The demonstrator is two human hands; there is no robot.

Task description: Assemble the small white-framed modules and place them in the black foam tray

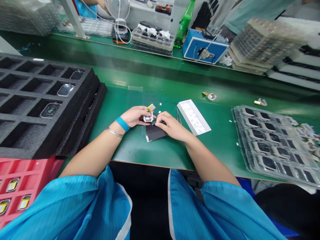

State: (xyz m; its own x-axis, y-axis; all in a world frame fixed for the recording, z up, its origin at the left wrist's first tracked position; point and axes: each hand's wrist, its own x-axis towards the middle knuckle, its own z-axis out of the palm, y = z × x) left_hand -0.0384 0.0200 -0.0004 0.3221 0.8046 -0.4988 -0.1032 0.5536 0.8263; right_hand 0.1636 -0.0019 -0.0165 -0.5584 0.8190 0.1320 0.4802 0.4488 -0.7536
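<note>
Between thumb and fingers, my left hand [136, 116] holds a small white watch case [148, 117] with its inner parts showing. A yellow and silver battery [151, 107] sticks up from the case's far edge. Close beside it, my right hand [170, 125] has thumb and fingertips pinched together at a small dark piece [154, 123], too small to make out well. Under both hands lies a black sheet [155, 132] with a pale edge. A white open box [193, 116] holding several tiny dark bits stands just right of my right hand.
Stacked black foam trays [30, 100] stand left, above a red tray [25, 186] with watch parts. Clear plastic trays [272, 143] of watch cases lie right. Two loose watch cases with batteries [211, 96] lie toward the back. A blue box [200, 46] stands on the rear shelf.
</note>
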